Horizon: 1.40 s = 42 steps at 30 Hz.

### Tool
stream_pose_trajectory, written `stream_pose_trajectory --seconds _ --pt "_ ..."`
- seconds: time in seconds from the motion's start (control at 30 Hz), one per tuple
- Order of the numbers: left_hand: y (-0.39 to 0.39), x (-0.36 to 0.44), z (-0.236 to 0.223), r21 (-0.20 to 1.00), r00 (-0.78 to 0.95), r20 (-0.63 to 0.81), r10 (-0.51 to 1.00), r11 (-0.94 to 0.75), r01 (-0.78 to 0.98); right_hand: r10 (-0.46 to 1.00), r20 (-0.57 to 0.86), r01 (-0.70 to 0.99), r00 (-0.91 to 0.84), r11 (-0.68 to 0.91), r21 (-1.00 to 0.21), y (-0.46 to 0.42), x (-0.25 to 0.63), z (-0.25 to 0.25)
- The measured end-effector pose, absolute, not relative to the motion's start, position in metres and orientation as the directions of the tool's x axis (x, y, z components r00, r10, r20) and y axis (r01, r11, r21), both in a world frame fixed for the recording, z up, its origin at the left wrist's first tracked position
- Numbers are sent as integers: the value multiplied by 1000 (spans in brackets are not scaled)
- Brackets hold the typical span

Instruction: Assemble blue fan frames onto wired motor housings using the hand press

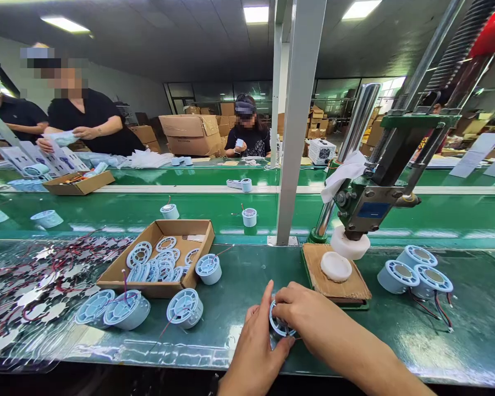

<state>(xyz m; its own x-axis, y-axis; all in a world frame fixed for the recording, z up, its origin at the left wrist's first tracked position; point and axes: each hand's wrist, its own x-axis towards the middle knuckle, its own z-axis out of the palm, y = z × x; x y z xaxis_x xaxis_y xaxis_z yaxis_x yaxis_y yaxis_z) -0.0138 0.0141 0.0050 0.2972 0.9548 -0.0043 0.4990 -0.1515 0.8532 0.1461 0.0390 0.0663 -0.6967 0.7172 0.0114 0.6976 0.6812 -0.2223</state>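
My left hand (258,341) and my right hand (305,313) meet at the near edge of the green bench (247,275), both closed around one small light-blue round fan housing (278,325). The left thumb and index finger pinch its left side; the right fingers curl over its top and right. Most of the housing is hidden by the fingers. Similar blue housings (184,308) with thin red wires lie to the left of my hands.
A cardboard box (159,258) of blue grille rings sits left. A hand press (367,203) stands over a white disc (335,266) on a wooden block. Three wired housings (414,270) lie right. A plastic sheet of wired parts (28,291) is far left. Other people work beyond the conveyor.
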Motion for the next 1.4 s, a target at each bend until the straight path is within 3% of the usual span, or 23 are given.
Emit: stream_pose_trajectory --seconds 0.4,0.83,1.23,1.33,1.4 --pt "14 -12 5 852 308 47 950 -199 484 708 -9 707 -706 705 -53 40 138 57" --pt "14 -11 -1 849 336 42 941 -211 485 648 113 657 -754 746 108 34 140 58" --pt "14 -11 5 845 335 3 942 -181 502 652 -25 652 -758 754 -83 46 151 63" --pt "14 -11 8 846 334 -13 943 -167 506 643 -16 640 -766 760 -117 45 157 61" --pt "14 -12 7 845 333 -21 943 -162 510 637 29 618 -770 757 -212 44 162 63"
